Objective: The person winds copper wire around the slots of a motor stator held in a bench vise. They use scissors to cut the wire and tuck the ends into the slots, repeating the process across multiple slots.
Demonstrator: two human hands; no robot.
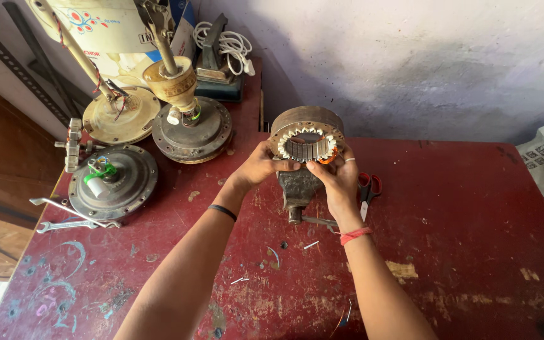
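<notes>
On red workbench (461,239), slotted stator ring (306,135)

**Stator at mid-bench, motors at the far left**

The stator ring (306,135) sits over the vise (297,189), midway along the bench (461,239) and nearer its far edge. Both hands meet at the ring's near side: left hand (260,165) on its left, right hand (336,179) on its right. Scissors (366,192) lie just right of the vise. Three fan motors (190,129) cluster at the far left corner, spanners (70,217) before them by the left edge. A cable coil (228,44) lies behind the motors.
</notes>
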